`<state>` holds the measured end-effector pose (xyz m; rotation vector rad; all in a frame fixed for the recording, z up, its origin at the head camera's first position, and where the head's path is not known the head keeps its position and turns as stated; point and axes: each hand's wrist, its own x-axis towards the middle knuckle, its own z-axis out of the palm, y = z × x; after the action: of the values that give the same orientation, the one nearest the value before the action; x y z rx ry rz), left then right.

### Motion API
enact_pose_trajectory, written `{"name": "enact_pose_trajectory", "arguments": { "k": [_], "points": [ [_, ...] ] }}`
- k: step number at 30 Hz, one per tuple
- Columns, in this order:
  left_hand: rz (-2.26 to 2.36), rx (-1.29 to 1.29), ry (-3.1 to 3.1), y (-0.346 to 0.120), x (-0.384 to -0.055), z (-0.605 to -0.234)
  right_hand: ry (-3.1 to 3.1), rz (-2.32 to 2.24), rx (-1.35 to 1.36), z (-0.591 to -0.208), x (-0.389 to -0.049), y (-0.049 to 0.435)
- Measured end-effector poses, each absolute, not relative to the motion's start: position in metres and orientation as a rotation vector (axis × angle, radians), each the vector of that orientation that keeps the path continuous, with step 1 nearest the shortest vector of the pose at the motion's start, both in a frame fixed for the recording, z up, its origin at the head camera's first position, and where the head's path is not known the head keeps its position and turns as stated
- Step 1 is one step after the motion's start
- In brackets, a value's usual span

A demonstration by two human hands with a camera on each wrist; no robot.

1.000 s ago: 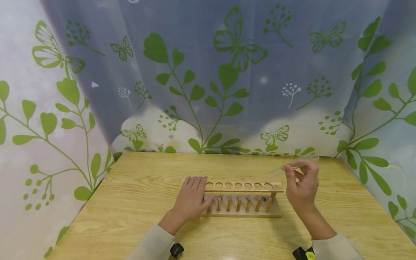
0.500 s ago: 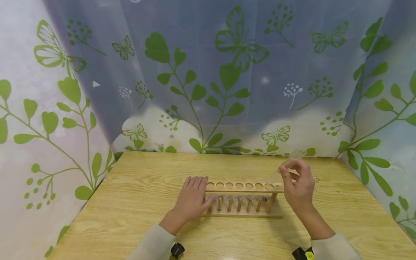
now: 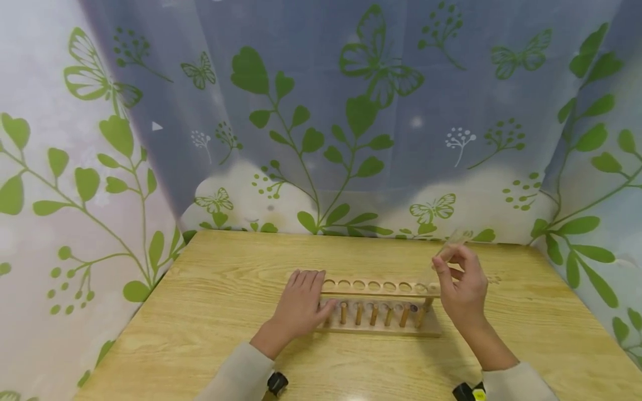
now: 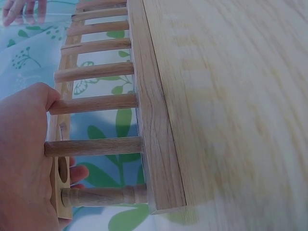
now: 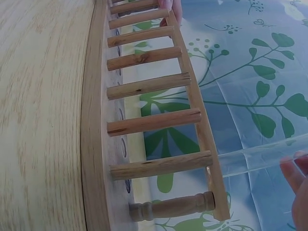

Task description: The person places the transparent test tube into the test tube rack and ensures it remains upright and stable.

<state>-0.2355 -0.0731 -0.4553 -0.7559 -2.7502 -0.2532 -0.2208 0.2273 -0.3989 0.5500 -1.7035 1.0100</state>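
A wooden test tube rack (image 3: 378,329) stands on the table, with a row of round holes in its upper bar and upright pegs in front. At the rack's left end, my left hand (image 3: 296,303) grips the upper bar; in the left wrist view the thumb lies on the near side and fingertips (image 4: 78,173) show beyond. My right hand (image 3: 463,284) pinches a clear test tube (image 5: 260,154) above the rack's right end. In the right wrist view, the tube's lower end meets the upper bar near the last hole; whether it is inside is hidden.
The wood-grain table (image 3: 225,256) extends around the rack on all sides. Behind it hangs a curtain (image 3: 311,139) printed with green leaves and butterflies, and similar cloth covers both sides.
The test tube has swung from nearly level to more upright, and my right hand has shifted slightly left toward the rack's end. My left hand keeps its hold. The head view has turned a little.
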Motion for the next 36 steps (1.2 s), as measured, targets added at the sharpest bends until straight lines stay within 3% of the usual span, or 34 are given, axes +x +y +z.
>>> {"name": "enact_pose_trajectory", "arguments": {
  "k": [36],
  "points": [
    [-0.241, -0.738, -2.782, -0.072, -0.237, -0.455, -1.802, 1.064, 0.509, -0.406, -0.216, 0.225]
  ]
}}
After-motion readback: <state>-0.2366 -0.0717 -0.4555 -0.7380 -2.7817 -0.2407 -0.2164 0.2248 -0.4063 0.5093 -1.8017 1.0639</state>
